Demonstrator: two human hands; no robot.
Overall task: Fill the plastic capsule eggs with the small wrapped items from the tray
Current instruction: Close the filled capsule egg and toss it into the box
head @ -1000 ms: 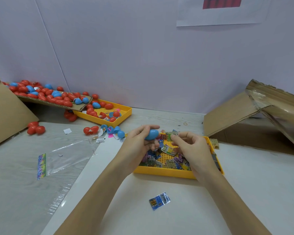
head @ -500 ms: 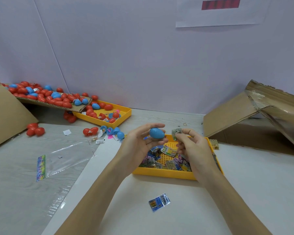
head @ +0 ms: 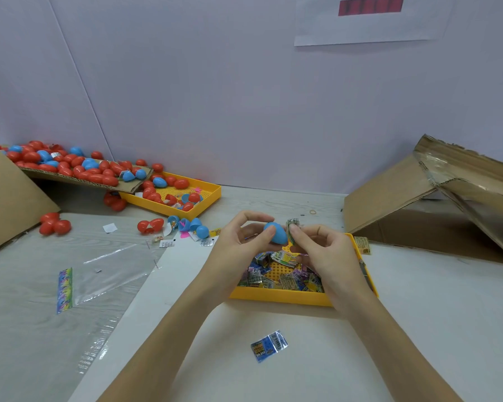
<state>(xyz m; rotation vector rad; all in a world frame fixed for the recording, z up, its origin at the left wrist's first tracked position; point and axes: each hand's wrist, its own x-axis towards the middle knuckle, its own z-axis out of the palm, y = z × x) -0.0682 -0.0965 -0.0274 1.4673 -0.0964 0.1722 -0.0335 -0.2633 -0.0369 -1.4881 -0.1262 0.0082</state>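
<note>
- Left hand (head: 238,242) curled round a blue capsule egg (head: 276,233), held just above the far end of the yellow tray (head: 279,297); egg looks closed, seam not readable from here.
- Right hand (head: 323,250) pinching a small folded wrapped item (head: 292,224) between thumb and fingertips, touching or just beside the egg's right side.
- Remaining wrapped items (head: 285,274) heaped loose in the tray under both hands; one blue packet (head: 269,346) stray on the white surface (head: 418,329) nearer the body.
- Likely snag: egg not yet open, both hands occupied, so splitting it risks dropping the pinched item back into the heap.
- Smooth, rounded shell held by fingertips only; a slip probably sends it rolling across the surface toward the loose red and blue eggs (head: 169,227) at left.
- Folded wrapper may spring wide and catch in the seam, leaving the halves unlatched.
- Filled and unfilled eggs hard to tell apart once mixed into the pile on the cardboard flap (head: 79,178) and second tray (head: 204,201).
</note>
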